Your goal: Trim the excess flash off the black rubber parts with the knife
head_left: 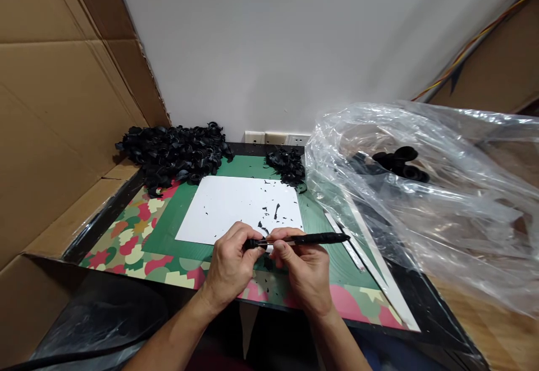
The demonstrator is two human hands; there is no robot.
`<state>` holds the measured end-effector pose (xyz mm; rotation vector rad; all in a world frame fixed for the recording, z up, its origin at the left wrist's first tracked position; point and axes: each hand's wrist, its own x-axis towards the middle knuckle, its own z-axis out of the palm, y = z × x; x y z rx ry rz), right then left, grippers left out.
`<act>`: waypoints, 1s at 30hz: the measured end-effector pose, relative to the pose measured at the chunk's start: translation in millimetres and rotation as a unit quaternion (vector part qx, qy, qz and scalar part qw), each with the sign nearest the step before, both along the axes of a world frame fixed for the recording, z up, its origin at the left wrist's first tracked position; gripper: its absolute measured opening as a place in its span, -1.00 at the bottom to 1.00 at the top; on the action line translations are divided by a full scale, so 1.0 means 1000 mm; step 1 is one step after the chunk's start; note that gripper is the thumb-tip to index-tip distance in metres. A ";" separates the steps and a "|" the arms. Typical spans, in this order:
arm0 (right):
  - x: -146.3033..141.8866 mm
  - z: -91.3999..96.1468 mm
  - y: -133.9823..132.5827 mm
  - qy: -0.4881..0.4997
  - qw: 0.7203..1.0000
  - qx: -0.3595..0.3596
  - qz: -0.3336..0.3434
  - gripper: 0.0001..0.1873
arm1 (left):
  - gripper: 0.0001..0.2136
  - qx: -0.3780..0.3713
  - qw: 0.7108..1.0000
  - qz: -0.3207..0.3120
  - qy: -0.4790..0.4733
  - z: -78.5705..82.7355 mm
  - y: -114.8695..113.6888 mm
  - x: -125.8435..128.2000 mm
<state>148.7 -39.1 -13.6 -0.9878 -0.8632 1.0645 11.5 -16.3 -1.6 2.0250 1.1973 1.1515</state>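
Note:
My left hand (231, 263) is closed around a small black rubbery part (250, 244), mostly hidden by the fingers. In my right hand (304, 267) is a slim craft knife (322, 239) with a black handle pointing right. Its thin metal end (269, 242) meets the black part between my two hands. Below and behind them lies a white sheet (244, 205) scattered with small black shavings (277, 211). More black scraps hang just under my fingers.
At the back left a big heap of black rubbery pieces (181, 152) rests on the green patterned board (168, 230); a smaller heap (287, 163) sits back centre. On the right is a clear plastic bag (379, 202) with black parts (400, 163). White strips (374, 247) lie nearby. Cardboard (63, 107) walls the left.

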 end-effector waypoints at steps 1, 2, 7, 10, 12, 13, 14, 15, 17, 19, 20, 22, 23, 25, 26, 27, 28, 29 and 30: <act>0.000 0.000 0.000 -0.005 1.000 0.001 0.000 -0.77 | -0.84 0.003 1.000 0.000 0.002 0.000 0.000 0.000; 0.000 -0.001 0.000 -0.009 1.000 0.003 -0.001 -0.78 | -0.84 0.005 1.000 0.000 0.003 0.000 0.000 0.001; 0.001 -0.004 -0.003 -0.062 0.998 0.021 0.002 -0.83 | -0.86 0.011 1.000 0.002 0.011 0.003 -0.001 0.002; 0.000 -0.006 -0.003 -0.106 0.993 0.051 -0.013 -0.86 | -0.88 0.013 1.000 0.003 0.023 0.003 -0.002 0.003; -0.001 -0.006 -0.002 -0.103 0.993 0.049 -0.030 -0.83 | -0.88 0.020 0.999 0.004 0.034 0.002 -0.003 0.003; -0.003 -0.006 -0.001 -0.079 0.996 0.030 -0.029 -0.80 | -0.87 0.025 0.999 0.004 0.038 0.001 -0.003 0.003; -0.004 -0.005 0.000 -0.037 0.999 0.004 -0.016 -0.75 | -0.86 0.030 0.999 0.005 0.040 0.000 -0.003 0.002; -0.005 -0.004 0.000 0.015 0.999 -0.025 0.016 -0.70 | -0.84 0.034 0.999 0.005 0.041 -0.001 -0.002 0.002; -0.007 -0.002 -0.002 0.117 0.984 -0.073 0.115 -0.63 | -0.81 0.035 0.999 0.006 0.038 -0.002 -0.001 0.001; -0.005 0.000 -0.005 0.164 0.962 -0.091 0.197 -0.61 | -0.80 0.027 0.999 0.012 0.031 -0.001 0.000 -0.001; -0.003 0.001 -0.006 0.163 0.959 -0.092 0.214 -0.62 | -0.81 0.022 0.999 0.015 0.025 -0.001 0.000 -0.002; 0.004 0.003 -0.008 0.140 0.967 -0.077 0.198 -0.65 | -0.83 0.012 1.000 0.016 0.011 0.000 0.001 -0.004; 0.007 0.005 -0.009 0.124 0.975 -0.063 0.175 -0.67 | -0.83 0.008 1.000 0.016 0.004 0.000 0.001 -0.004; 0.014 0.009 -0.008 0.093 0.987 -0.038 0.127 -0.68 | -0.83 0.001 1.000 0.018 -0.006 0.000 0.000 -0.005; 0.016 0.010 -0.007 0.082 0.990 -0.035 0.108 -0.67 | -0.83 -0.002 1.000 0.020 -0.011 0.000 0.000 -0.005; 0.018 0.012 -0.006 0.071 0.992 -0.040 0.092 -0.66 | -0.83 -0.003 1.000 0.021 -0.014 0.001 0.000 -0.005; 0.018 0.013 -0.005 0.058 0.994 -0.051 0.078 -0.65 | -0.83 -0.004 1.000 0.023 -0.018 0.001 0.000 -0.004; 0.017 0.014 -0.004 0.038 0.995 -0.066 0.065 -0.65 | -0.83 -0.003 1.000 0.022 -0.021 0.002 -0.001 -0.004; 0.016 0.014 -0.003 0.012 0.995 -0.080 0.053 -0.64 | -0.83 -0.002 0.999 0.021 -0.025 0.003 -0.001 -0.003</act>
